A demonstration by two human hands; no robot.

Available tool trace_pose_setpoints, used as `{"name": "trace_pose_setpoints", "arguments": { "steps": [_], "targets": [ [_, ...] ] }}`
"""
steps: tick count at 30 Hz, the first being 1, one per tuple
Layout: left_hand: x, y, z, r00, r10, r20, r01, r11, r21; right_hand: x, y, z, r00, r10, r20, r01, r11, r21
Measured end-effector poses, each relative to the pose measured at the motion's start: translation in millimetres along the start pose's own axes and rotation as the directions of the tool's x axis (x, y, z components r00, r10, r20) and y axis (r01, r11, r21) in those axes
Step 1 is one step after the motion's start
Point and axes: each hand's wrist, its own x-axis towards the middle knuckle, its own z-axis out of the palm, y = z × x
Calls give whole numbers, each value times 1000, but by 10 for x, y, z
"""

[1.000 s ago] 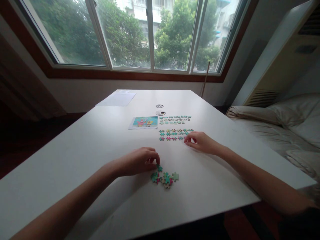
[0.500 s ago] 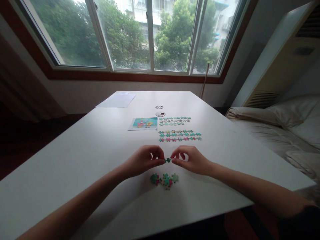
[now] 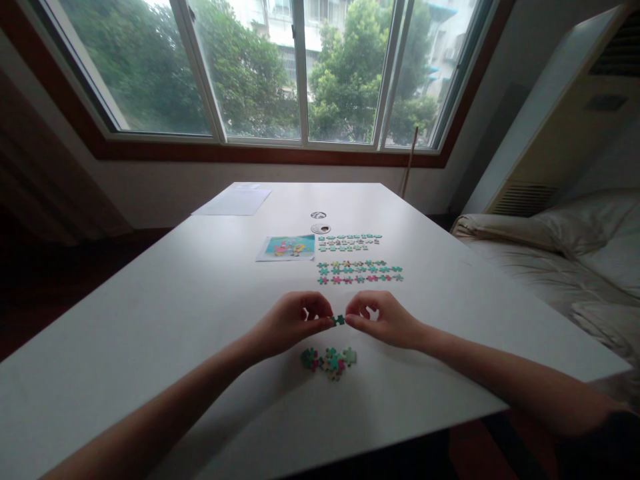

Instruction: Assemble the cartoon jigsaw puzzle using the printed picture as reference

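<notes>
A small green jigsaw piece [image 3: 339, 320] is pinched between the fingertips of both hands, just above the white table [image 3: 200, 300]. My left hand [image 3: 293, 325] grips its left side and my right hand [image 3: 383, 319] its right side, fingers curled. Directly below them lies a small cluster of joined pieces [image 3: 329, 359] in green, pink and yellow. Farther back, loose pieces are laid out in rows [image 3: 359, 271], with a second set of rows [image 3: 349, 241] behind.
A printed picture card [image 3: 287, 246] lies left of the far rows. Two small round objects [image 3: 321, 228] sit behind it, and a sheet of paper [image 3: 233, 199] lies near the far left corner. A bed with pale bedding [image 3: 565, 253] stands to the right.
My right hand came back from the rows of pieces to meet my left hand. My left hand lifted off the cluster, and both now pinch one green piece.
</notes>
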Motion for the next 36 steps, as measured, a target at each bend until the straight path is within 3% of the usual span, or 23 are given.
{"name": "trace_pose_setpoints", "arguments": {
  "steps": [8, 12, 15, 18, 22, 25, 32, 36],
  "targets": [
    [14, -123, -193, 999, 31, -36, -25, 987, 156, 106, 263, -250, 968, 109, -227, -96, 993, 66],
    [21, -195, -244, 1000, 20, 5, -20, 975, 223, 133, 388, -332, 956, 135, -261, -116, 989, 87],
    [9, -156, -278, 994, 0, 111, -28, 967, 255, 157, 451, -464, 966, 142, -216, -144, 990, 6],
    [-25, -80, -324, 961, -53, 273, -29, 957, 287, 172, 598, -732, 967, 229, -111, -245, 957, -154],
    [-74, -14, -349, 907, -99, 410, -43, 945, 323, 137, 934, -1170, 887, 450, -101, -459, 842, -284],
    [-95, 16, -320, 892, -104, 440, -66, 933, 355, 84, 1143, -1383, 834, 547, -70, -548, 807, -218],
    [-101, 57, -281, 887, -89, 453, -73, 942, 327, 12, 1285, -1413, 717, 694, 64, -680, 717, -156],
    [-95, 27, -296, 884, -78, 461, -74, 950, 303, 4, 1338, -1405, 714, 697, 60, -671, 707, -222]
  ]
}}
